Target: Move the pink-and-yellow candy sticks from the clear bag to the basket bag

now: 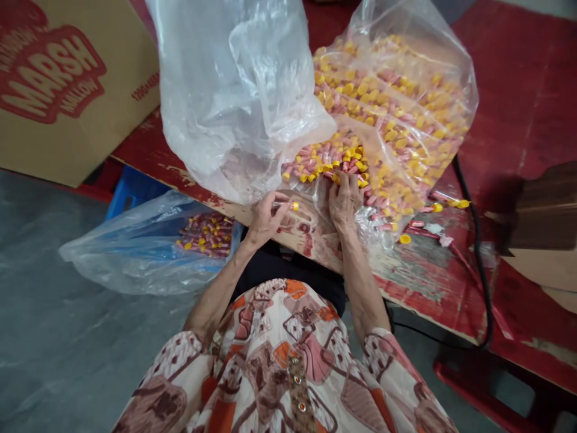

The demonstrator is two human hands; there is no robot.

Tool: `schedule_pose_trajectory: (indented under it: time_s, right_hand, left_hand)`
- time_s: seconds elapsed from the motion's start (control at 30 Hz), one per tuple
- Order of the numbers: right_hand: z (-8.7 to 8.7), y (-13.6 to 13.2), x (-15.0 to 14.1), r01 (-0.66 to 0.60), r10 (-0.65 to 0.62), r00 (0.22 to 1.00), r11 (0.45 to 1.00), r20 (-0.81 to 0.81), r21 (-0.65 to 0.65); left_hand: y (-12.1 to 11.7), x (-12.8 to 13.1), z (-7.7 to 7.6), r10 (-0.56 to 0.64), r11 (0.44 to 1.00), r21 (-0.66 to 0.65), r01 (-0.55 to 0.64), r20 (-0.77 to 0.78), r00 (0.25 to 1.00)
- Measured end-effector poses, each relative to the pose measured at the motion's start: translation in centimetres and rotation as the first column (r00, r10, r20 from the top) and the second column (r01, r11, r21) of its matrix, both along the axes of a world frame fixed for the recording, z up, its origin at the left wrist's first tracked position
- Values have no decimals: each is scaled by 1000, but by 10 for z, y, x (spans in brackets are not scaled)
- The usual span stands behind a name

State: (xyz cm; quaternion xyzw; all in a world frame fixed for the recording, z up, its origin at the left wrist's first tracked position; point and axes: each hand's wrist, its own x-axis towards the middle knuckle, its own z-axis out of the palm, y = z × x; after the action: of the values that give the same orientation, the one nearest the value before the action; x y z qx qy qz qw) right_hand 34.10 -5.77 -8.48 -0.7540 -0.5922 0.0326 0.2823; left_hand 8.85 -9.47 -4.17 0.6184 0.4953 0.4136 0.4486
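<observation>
My left hand (267, 218) is closed on a small clear tube with a yellow cap (294, 206), over the worn table edge. My right hand (345, 201) is at the near side of a pile of yellow-capped tubes with pink-red contents (318, 157). Its fingers are bent down among them, and whatever lies under the fingertips is hidden. The pile spills from the mouth of a large clear plastic bag (433, 111) full of the same tubes. Left of the pile, a big whitish plastic bag (198, 102) stands on the table.
Below the table's left edge, a blue crate (128, 189) lined with a clear bag (112, 252) holds more capped tubes (207, 234). A printed cardboard box (117, 54) stands at left. On the red table (509, 78), a black cable (480, 264) runs past a loose yellow cap (404, 239).
</observation>
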Motion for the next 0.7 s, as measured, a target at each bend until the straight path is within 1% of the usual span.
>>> schedule_pose_trajectory:
  time_s: [0.03,0.07,0.1,0.13,0.2,0.23,0.27,0.3,0.33,0.37,0.4,0.43,0.47,0.5,0.53,0.57,0.6,0.63,0.7]
  right_hand:
    - [1,-1,-1,6,-6,1000,1000,-10,5]
    - [2,-2,-1,9,-9,1000,1000,-24,5]
    - [4,-2,-2,10,-10,999,1000,-44,5]
    - [7,-3,-2,10,-10,997,1000,-72,11]
    - [13,-6,-2,16,-6,988,998,-153,62]
    - [17,-8,-3,19,5,978,993,-208,114]
    - [21,-12,-6,21,28,963,984,-270,178]
    - [24,-17,-9,14,69,941,970,-330,244]
    - [27,-23,-15,2,120,916,953,-382,304]
    - [29,-29,-21,-12,170,889,937,-425,348]
    - [29,-35,-29,-30,210,864,928,-457,372]
    - [28,-41,-37,-51,239,845,927,-479,371]
    - [26,-45,-45,-79,255,832,933,-493,350]
    - [22,-49,-52,-113,264,824,944,-501,311]
    - [18,-51,-59,-151,271,819,952,-506,265]
    - [14,-52,-64,-191,280,815,956,-508,221]
    - [10,-52,-68,-220,287,811,957,-509,188]
    - [8,-52,-70,-238,291,808,957,-512,168]
    - [6,-51,-72,-242,290,802,957,-522,160]
  left_hand:
    - [2,1,0,-12,998,67,21,-136,991]
    - [4,3,0,-25,992,113,57,-265,964]
    - [5,6,1,-42,986,132,98,-371,928]
    - [5,9,1,-63,982,132,135,-442,895]
    - [5,11,5,-117,973,116,198,-490,864]
    - [3,7,9,-132,969,117,215,-489,862]
    - [-1,0,14,-123,969,128,212,-494,861]
    - [-6,-11,20,-85,973,140,182,-519,851]
    - [-14,-25,27,-18,981,150,124,-568,823]
    - [-23,-43,34,63,986,157,49,-636,769]
    - [-32,-62,41,137,986,162,-29,-711,690]
    - [-41,-81,47,188,982,162,-97,-781,596]
    - [-48,-100,52,212,976,158,-148,-835,508]
    - [-52,-116,55,227,969,157,-188,-867,444]
    - [-53,-128,56,239,964,162,-212,-877,417]
    - [-49,-136,55,254,960,171,-221,-866,431]
    - [-41,-140,53,269,958,183,-219,-836,479]
    - [-28,-140,49,279,959,194,-208,-790,546]
    - [8,-130,40,274,962,205,-183,-675,685]
